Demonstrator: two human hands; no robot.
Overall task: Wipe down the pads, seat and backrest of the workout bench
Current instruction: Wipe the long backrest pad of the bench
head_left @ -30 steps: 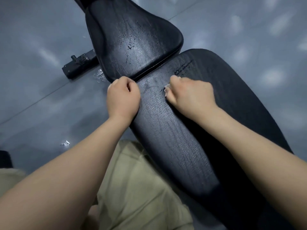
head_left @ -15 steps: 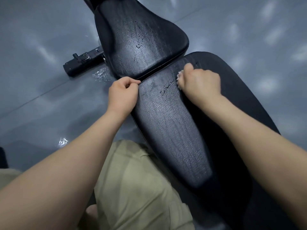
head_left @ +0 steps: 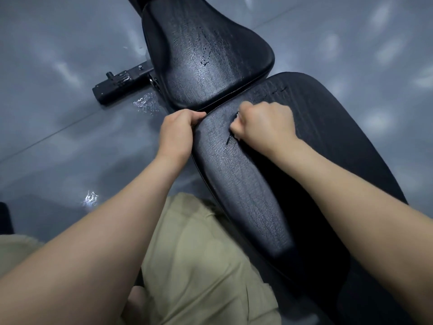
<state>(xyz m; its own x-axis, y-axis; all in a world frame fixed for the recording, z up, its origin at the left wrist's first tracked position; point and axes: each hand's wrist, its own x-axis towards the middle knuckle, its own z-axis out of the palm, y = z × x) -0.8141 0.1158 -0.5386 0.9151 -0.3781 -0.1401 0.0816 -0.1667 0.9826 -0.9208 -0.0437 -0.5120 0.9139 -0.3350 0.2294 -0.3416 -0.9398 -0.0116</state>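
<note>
The black bench fills the middle of the head view. Its tapered seat pad (head_left: 210, 62) lies farther away, and the long backrest pad (head_left: 246, 184) runs toward me, cracked and shiny with wet streaks. My left hand (head_left: 178, 132) grips the backrest's left edge, right at the gap between the two pads. My right hand (head_left: 264, 123) is curled into a fist on top of the backrest near that gap, pressing a small white wipe (head_left: 237, 136) against the surface. Only slivers of the wipe show under the fingers.
A black metal foot bar of the bench frame (head_left: 121, 83) sticks out to the left on the glossy grey floor (head_left: 58, 113). Wet patches (head_left: 145, 103) glint on the floor. My leg in khaki shorts (head_left: 199, 254) is beside the backrest's left edge.
My right hand slid away along the backrest toward the gap, then came back left and slightly nearer. My left hand kept its grip on the pad's edge.
</note>
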